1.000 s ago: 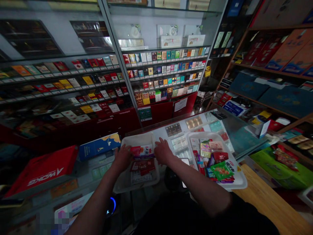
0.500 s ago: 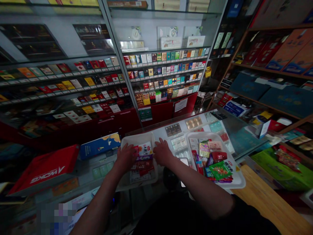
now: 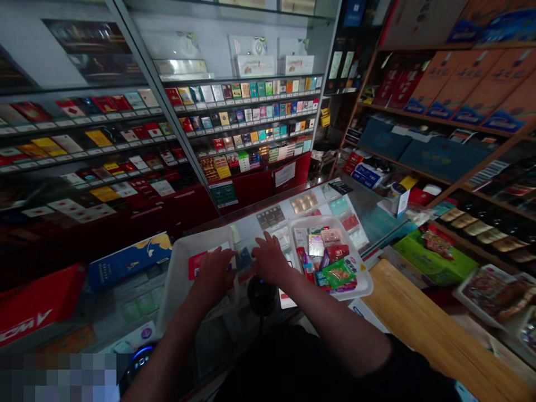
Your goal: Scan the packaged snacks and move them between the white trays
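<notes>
My left hand point(image 3: 214, 274) reaches into the left white plastic bin point(image 3: 178, 251), its fingers stretched over the snack packets. A red packet point(image 3: 196, 266) shows at its left side, and the hand covers most of the other contents. My right hand point(image 3: 270, 259) is just right of this bin, over the glass counter, its fingers apart and nothing in them. Beyond my right wrist, a second white bin point(image 3: 365, 283) holds several mixed packets, among them a green packet point(image 3: 338, 273) on top.
Left of the bins lie a blue box point(image 3: 129, 259) and a red box point(image 3: 39, 304). A round black device point(image 3: 262, 295) stands between the bins, with a phone point(image 3: 287, 299) beside it. A cigarette display point(image 3: 251, 114) rises behind; a wooden surface point(image 3: 414, 318) is at right.
The view has turned right, so the counter and shelves shift left. My left hand has moved across the packets towards the bin's right side. My right hand has come out from the bin's right edge.
</notes>
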Demonstrator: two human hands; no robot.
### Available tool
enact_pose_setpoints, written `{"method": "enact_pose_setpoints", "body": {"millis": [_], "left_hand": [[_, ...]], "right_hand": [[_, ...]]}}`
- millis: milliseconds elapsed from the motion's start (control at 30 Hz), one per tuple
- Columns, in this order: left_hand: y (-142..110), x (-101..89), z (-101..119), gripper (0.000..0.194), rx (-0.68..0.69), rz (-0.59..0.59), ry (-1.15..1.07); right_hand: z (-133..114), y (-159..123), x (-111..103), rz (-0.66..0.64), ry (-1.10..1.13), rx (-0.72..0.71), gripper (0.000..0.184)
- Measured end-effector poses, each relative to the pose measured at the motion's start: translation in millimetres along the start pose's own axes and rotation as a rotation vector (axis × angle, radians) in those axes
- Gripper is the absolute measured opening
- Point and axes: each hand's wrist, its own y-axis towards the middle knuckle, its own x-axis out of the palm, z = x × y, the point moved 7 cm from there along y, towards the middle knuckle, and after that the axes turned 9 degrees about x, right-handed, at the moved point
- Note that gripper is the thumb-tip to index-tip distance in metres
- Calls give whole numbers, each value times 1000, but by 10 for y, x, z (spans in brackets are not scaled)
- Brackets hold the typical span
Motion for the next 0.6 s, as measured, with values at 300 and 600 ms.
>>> {"method": "enact_pose_setpoints", "body": {"millis": [300, 600], "left_hand": [[307, 93, 802, 43, 72, -13, -69], [553, 316, 1447, 45, 75, -96, -107]], "right_hand": [[1008, -260, -69, -19, 36, 205, 24], [1746, -451, -109, -48, -94, 258, 24]]}}
